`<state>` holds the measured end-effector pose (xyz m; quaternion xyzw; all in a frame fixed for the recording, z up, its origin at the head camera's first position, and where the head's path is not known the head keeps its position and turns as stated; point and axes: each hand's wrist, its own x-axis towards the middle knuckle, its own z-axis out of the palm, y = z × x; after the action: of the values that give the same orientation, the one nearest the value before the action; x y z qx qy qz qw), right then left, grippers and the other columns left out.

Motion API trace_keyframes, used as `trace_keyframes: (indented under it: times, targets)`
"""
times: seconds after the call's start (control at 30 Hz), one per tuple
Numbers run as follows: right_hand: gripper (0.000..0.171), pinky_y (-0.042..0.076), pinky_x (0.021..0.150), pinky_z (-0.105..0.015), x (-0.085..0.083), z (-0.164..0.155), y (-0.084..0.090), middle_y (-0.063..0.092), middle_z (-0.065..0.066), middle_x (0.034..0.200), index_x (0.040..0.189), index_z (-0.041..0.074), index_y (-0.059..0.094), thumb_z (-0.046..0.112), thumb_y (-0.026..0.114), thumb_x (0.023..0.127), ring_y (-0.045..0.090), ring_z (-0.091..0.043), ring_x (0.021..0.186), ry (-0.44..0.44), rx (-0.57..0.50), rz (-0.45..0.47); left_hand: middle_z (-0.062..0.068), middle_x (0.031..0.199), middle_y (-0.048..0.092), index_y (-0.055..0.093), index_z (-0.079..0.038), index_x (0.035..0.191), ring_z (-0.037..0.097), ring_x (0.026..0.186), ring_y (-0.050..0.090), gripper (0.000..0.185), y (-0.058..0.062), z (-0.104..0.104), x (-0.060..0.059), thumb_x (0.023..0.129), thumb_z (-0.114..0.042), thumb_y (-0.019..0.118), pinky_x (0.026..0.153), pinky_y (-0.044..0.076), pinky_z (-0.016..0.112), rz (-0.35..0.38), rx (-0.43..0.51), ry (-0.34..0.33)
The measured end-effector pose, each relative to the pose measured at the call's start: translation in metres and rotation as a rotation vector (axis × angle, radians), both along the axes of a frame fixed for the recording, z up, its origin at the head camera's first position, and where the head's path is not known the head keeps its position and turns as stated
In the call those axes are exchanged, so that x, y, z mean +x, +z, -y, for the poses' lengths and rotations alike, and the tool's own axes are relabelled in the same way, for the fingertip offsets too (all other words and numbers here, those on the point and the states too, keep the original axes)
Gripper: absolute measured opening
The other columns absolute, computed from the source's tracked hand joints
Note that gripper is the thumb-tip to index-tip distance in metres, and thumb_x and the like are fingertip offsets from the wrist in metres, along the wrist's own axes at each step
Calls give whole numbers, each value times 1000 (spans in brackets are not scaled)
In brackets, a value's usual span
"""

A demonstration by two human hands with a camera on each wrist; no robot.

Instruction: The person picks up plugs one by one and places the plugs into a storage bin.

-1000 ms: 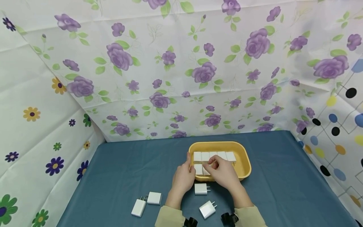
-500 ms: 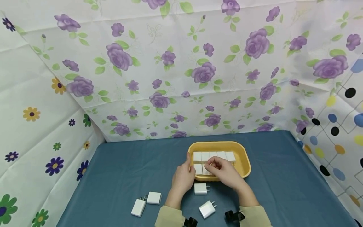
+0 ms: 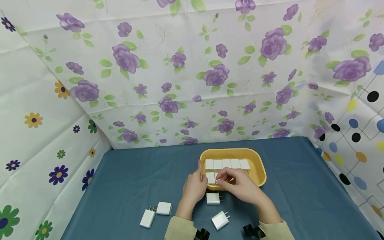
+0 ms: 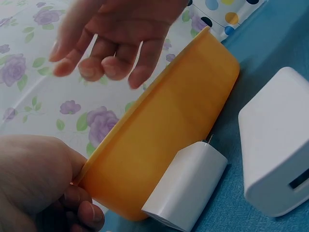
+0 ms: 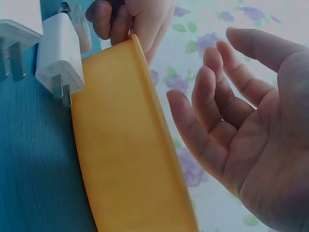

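Over the tray (image 3: pixel 258 163), right hand (image 3: pixel 240 185), seemingly empty.

I see open table (image 3: pixel 300 186) right of the tray (image 3: pixel 259 166); loose chargers (image 3: pixel 213 198) obstruct its near side.

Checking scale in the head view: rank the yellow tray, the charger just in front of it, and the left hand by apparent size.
1. Yellow tray
2. Left hand, gripping the tray's near left corner
3. Charger on the blue cloth

All lie close together, so nearness hardly skews this.
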<state>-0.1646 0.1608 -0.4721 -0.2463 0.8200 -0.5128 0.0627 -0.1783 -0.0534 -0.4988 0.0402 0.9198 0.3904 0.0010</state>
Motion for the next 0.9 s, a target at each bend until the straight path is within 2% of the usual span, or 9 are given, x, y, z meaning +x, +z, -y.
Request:
trace_keyframes:
  times: [0.2,0.37,0.43,0.53,0.7,0.9]
  targets:
    - [15,58,73,-33,18,-9,2,72,6,93,114,12,75,21,76,102,68,-13,83,103,59,37,3,59,48,36,-3,166,17,48,40,65,0,-1,0,106,-15,57,48,30,36,3,-7,0]
    - [26,59,86,-36,30,-8,0,76,4,111,122,15,77,17,82,96,71,-13,100,233,169,68,2,57,47,35,-2,166,17,46,38,65,0,-1,1,106,-14,56,47,28,35,0,-10,-3]
    - [31,57,93,-37,33,-3,0,75,6,118,125,18,77,17,84,95,70,-12,109,272,222,70,1,56,45,35,-2,166,16,45,35,65,0,0,1,106,-14,56,47,27,35,-1,-11,-5]
    - [35,55,97,-36,36,6,-1,72,14,121,125,21,78,18,86,92,67,-9,113,318,295,77,-1,55,43,34,-3,167,15,43,33,65,1,0,1,106,-15,54,46,26,34,7,-8,-11]
    - [37,53,92,-31,41,19,-8,70,19,115,119,23,80,14,91,86,64,-3,105,351,385,119,-1,54,42,32,-4,168,14,43,32,65,1,0,1,107,-14,54,45,25,33,11,4,-8]
    - [39,53,84,-30,42,23,-16,69,19,106,113,24,79,6,92,81,61,-1,92,321,417,171,-2,53,41,33,-3,167,13,42,31,65,2,1,3,107,-14,54,44,23,33,-3,15,-17]
